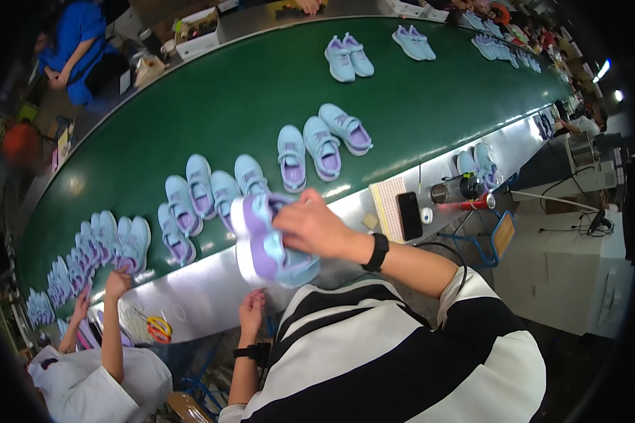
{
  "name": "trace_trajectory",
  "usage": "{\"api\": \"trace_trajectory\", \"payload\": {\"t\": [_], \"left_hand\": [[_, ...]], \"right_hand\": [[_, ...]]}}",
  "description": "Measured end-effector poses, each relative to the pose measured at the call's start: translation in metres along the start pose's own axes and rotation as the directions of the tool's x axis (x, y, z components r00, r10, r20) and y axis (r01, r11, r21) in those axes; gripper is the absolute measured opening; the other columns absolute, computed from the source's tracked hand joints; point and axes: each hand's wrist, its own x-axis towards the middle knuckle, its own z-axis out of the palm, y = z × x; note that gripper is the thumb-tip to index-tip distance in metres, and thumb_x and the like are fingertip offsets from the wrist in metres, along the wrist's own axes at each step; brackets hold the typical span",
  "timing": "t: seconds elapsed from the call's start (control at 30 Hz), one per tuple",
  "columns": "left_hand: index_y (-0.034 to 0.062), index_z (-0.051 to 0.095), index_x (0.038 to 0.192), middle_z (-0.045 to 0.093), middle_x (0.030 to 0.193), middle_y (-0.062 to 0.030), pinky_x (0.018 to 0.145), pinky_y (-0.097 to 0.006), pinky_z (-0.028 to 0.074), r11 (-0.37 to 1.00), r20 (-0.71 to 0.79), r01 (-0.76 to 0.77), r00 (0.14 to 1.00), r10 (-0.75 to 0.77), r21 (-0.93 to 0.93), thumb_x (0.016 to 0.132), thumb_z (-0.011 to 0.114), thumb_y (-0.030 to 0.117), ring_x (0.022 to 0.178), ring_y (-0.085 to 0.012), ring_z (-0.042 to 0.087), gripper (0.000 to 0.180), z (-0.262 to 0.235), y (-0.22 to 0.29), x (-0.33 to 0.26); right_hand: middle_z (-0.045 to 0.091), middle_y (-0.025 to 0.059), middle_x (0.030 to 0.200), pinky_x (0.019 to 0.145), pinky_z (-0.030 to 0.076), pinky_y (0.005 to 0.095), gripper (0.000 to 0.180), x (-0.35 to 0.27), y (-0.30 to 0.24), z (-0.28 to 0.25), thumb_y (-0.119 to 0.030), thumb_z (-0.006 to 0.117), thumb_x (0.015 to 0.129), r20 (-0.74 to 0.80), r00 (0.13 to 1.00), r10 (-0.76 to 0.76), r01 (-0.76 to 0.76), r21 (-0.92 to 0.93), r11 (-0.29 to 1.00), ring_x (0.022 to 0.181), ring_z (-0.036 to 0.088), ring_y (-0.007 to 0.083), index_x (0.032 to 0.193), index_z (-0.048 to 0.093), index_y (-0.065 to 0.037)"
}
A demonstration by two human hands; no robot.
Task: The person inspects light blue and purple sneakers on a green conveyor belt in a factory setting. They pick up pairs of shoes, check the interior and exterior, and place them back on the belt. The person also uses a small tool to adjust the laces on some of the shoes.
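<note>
Head view: right hand (314,225) grasps one lilac-and-blue shoe (268,243), fingers clenched on it, above the green surface's (261,92) near edge; left hand (252,310) hangs released below; three shoes (322,144) lie mid-surface

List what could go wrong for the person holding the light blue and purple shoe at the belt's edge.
1. The right hand alone grips the held shoe above the metal ledge; the left hand is lower down, so the shoe may slip and drop.
2. Shoes on the green belt lie close to the held one, such as the nearest shoe, and might get bumped.
</note>
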Motion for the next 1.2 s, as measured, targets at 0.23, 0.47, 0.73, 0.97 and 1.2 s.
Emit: {"api": "trace_trajectory", "payload": {"t": [0.23, 0.47, 0.73, 0.97, 1.2], "left_hand": [[0.0022, 0.056, 0.116, 0.065, 0.102, -0.0079, 0.081, -0.025, 0.047, 0.961, 0.327, -0.243, 0.926, 0.189, 0.133, 0.094, 0.051, 0.019, 0.091, -0.0132, 0.06, 0.028, 0.096, 0.097, 0.052], [0.0006, 0.056, 0.116, 0.066, 0.096, -0.0112, 0.077, -0.028, 0.048, 0.929, 0.407, -0.321, 0.885, 0.225, 0.183, 0.093, 0.053, 0.023, 0.088, -0.0156, 0.062, 0.032, 0.203, 0.167, 0.128], [-0.0029, 0.034, 0.134, 0.054, 0.113, -0.0295, 0.088, -0.041, 0.043, 0.818, 0.135, -0.33, 0.943, 0.303, 0.472, 0.083, 0.06, 0.025, 0.101, -0.0385, 0.056, 0.064, 0.288, 0.2, 0.222], [-0.0005, 0.029, 0.137, 0.055, 0.113, -0.0224, 0.085, -0.039, 0.044, 0.884, 0.239, -0.355, 0.927, 0.289, 0.304, 0.081, 0.058, 0.013, 0.099, -0.0336, 0.056, 0.064, 0.28, 0.208, 0.231], [0.0129, 0.034, 0.137, 0.047, 0.128, -0.0047, 0.088, -0.033, 0.046, 0.962, 0.562, 0.243, 0.816, -0.132, -0.127, 0.093, 0.041, 0.009, 0.115, -0.016, 0.049, 0.044, 0.184, 0.263, 0.137]], "right_hand": [[0.065, 0.0128, 0.091, 0.077, 0.038, 0.0464, 0.041, 0.134, 0.18, -0.116, -0.045, 0.064, 0.075, -0.356, 0.858, 0.371, -0.413, -0.047, 0.91, 0.087, 0.06, 0.0304, 0.095, 0.065, -0.009], [0.066, 0.008, 0.087, 0.069, 0.049, 0.0357, 0.036, 0.079, 0.307, -0.164, -0.033, 0.067, 0.075, -0.494, 0.779, 0.385, -0.449, -0.011, 0.893, 0.081, 0.063, 0.0266, 0.101, 0.064, -0.008], [0.056, 0.0195, 0.118, 0.091, 0.044, 0.0379, 0.063, -0.09, 0.365, -0.029, -0.023, 0.067, 0.073, 0.108, 0.531, 0.84, -0.841, 0.185, 0.508, 0.108, 0.054, 0.0337, 0.132, 0.046, -0.012], [0.056, 0.0167, 0.12, 0.09, 0.045, 0.0372, 0.058, -0.082, 0.35, -0.021, -0.012, 0.055, 0.08, 0.174, 0.471, 0.865, -0.856, 0.327, 0.401, 0.11, 0.054, 0.0298, 0.136, 0.04, -0.012], [0.036, 0.0087, 0.143, 0.103, 0.039, 0.0342, 0.056, -0.095, 0.184, -0.045, -0.004, 0.036, 0.094, 0.382, 0.515, 0.767, -0.241, 0.924, -0.299, 0.126, 0.043, 0.0203, 0.146, 0.018, -0.011]]}}
